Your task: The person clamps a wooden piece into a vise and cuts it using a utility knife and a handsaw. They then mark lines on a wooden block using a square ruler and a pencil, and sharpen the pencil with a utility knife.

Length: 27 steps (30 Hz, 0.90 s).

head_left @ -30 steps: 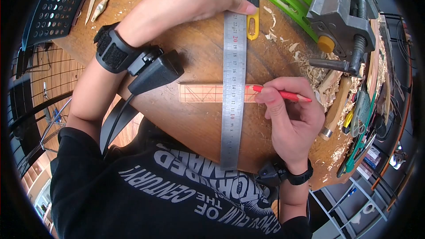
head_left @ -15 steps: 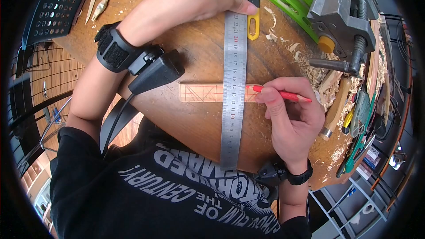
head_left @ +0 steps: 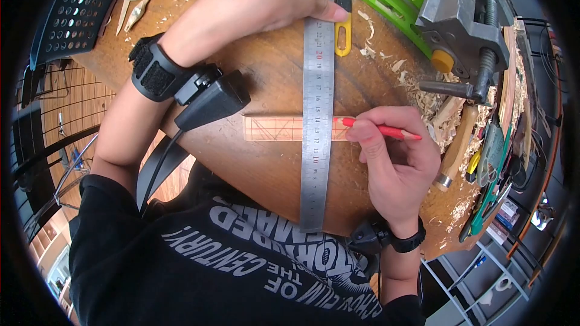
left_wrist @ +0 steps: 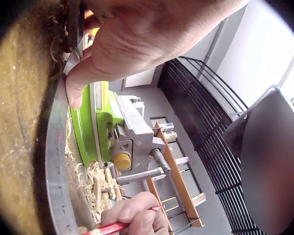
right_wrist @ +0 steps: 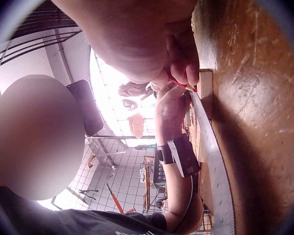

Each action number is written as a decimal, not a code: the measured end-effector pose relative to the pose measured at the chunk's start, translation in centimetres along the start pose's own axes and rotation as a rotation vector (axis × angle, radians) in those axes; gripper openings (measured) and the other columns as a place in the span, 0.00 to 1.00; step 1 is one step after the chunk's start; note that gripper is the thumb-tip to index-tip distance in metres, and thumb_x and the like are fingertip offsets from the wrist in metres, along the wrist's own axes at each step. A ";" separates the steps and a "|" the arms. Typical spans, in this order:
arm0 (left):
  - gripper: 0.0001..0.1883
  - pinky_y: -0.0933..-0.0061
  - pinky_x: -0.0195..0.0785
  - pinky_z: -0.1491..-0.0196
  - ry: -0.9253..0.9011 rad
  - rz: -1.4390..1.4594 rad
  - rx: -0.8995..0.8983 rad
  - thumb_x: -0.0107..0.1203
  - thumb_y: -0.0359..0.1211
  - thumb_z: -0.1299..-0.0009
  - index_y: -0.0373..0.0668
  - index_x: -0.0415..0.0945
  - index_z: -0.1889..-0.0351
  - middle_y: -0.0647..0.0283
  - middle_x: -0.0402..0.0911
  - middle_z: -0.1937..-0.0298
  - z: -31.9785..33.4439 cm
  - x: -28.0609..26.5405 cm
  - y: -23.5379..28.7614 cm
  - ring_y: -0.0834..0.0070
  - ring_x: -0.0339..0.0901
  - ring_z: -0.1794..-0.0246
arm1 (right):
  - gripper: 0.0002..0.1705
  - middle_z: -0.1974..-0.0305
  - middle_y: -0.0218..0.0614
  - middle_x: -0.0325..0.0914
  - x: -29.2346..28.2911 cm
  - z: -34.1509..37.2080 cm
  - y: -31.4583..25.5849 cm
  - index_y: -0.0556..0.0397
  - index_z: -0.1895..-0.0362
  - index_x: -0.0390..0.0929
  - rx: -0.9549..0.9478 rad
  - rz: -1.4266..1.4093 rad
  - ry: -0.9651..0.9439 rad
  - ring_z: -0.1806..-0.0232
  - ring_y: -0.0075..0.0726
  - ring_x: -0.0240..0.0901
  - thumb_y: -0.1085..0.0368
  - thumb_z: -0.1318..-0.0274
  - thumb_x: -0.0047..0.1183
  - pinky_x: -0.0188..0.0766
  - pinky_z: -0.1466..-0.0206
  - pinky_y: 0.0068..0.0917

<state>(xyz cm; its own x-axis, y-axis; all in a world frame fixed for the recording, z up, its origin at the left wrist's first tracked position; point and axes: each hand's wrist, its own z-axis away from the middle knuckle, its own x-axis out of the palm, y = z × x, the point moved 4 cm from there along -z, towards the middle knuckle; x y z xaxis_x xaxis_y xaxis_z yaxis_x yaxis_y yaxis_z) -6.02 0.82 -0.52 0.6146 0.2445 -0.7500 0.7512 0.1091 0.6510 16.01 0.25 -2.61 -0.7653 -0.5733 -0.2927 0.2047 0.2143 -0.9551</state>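
A steel ruler (head_left: 317, 93) lies across a narrow wooden strip (head_left: 272, 128) marked with a grid and diagonal lines. My left hand (head_left: 266, 0) holds the ruler near its far end, the thumb stretched over it; the other fingers are mostly hidden. In the left wrist view, fingers show beside a dark metal bar (left_wrist: 75, 24) at that end. My right hand (head_left: 399, 166) pinches a red pencil (head_left: 386, 129). The pencil's tip is at the ruler's right edge, over the strip, as the right wrist view shows from low down.
Beyond the right hand stand a grey metal vise (head_left: 462, 30) and a green tool (head_left: 393, 3), with wood shavings (head_left: 417, 87) around them. A yellow-and-black cutter (head_left: 343, 30) lies beside the ruler. A wooden handle (head_left: 459, 145) and several tools line the right edge.
The head view has shifted slightly. Both hands, the ruler and the pencil stay in almost the same places on the strip.
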 end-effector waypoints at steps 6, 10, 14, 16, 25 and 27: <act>0.27 0.64 0.68 0.44 0.031 -0.015 0.019 0.73 0.40 0.43 0.41 0.74 0.50 0.51 0.79 0.51 0.2 0.0 0.2 0.58 0.76 0.46 | 0.05 0.66 0.32 0.78 0.2 0.0 -0.1 0.59 0.59 0.77 -0.050 0.033 -0.062 0.73 0.16 0.71 0.72 0.36 0.58 0.64 0.72 0.13; 0.27 0.63 0.68 0.43 0.040 -0.049 0.009 0.73 0.41 0.43 0.41 0.74 0.49 0.50 0.79 0.50 0.5 -0.3 0.8 0.57 0.76 0.45 | 0.05 0.66 0.32 0.79 0.2 -0.1 -0.1 0.59 0.59 0.78 -0.054 0.043 -0.061 0.74 0.16 0.70 0.71 0.36 0.58 0.63 0.72 0.13; 0.28 0.63 0.68 0.43 0.047 -0.046 0.023 0.73 0.41 0.43 0.41 0.74 0.49 0.50 0.79 0.49 0.5 -0.3 0.7 0.57 0.76 0.45 | 0.05 0.67 0.32 0.79 0.3 0.0 -0.2 0.59 0.60 0.78 -0.049 0.028 -0.063 0.74 0.16 0.69 0.71 0.36 0.58 0.63 0.72 0.13; 0.28 0.63 0.68 0.43 0.045 -0.062 0.030 0.73 0.41 0.43 0.41 0.74 0.49 0.50 0.79 0.49 0.5 -0.3 0.7 0.57 0.76 0.45 | 0.06 0.72 0.32 0.82 0.2 -0.1 -0.2 0.56 0.66 0.82 0.026 0.014 0.048 0.72 0.23 0.79 0.71 0.46 0.67 0.71 0.66 0.18; 0.27 0.63 0.68 0.43 0.021 -0.026 0.003 0.73 0.41 0.43 0.41 0.74 0.49 0.51 0.78 0.50 -0.8 0.7 -1.8 0.57 0.76 0.45 | 0.06 0.72 0.33 0.82 0.2 0.0 0.0 0.57 0.66 0.82 0.091 -0.069 0.074 0.71 0.23 0.79 0.71 0.45 0.66 0.71 0.66 0.18; 0.27 0.63 0.68 0.43 0.022 -0.031 -0.002 0.73 0.41 0.43 0.41 0.74 0.49 0.51 0.78 0.50 -0.8 0.7 -1.7 0.57 0.76 0.45 | 0.06 0.72 0.33 0.82 0.2 0.0 -0.1 0.57 0.66 0.82 0.080 -0.042 0.071 0.71 0.23 0.79 0.71 0.45 0.66 0.71 0.66 0.18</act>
<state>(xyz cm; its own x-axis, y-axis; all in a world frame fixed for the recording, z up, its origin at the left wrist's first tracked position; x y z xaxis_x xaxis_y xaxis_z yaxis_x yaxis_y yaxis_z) -7.06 1.55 -2.06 0.5856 0.2620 -0.7671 0.7692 0.1189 0.6278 15.87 0.11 -2.62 -0.8151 -0.5223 -0.2506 0.2170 0.1258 -0.9680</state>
